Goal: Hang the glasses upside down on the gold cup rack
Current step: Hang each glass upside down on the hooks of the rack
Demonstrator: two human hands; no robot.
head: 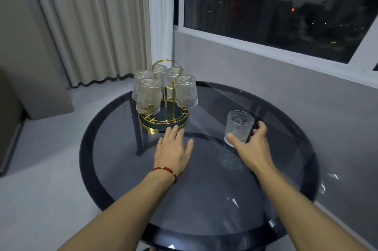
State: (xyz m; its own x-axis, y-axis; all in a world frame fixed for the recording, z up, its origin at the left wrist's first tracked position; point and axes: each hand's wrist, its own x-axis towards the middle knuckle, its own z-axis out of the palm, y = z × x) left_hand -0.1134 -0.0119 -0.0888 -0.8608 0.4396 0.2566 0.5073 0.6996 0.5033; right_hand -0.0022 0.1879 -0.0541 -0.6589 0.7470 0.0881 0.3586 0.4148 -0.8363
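Head view: right hand [252, 144] fingers spread around upright glass [239, 128], not gripping; left hand [173, 148] flat, empty

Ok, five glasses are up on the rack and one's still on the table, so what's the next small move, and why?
Probably close the right hand around the upright glass. Its grip is open, thumb in front of the glass and fingers beside it, so it isn't held yet. The left hand lies flat near the rack base, apparently to steady it. The glass must then be turned over.

Round glass table [204, 199]: gold rack [163, 122], upright glass [239, 128].
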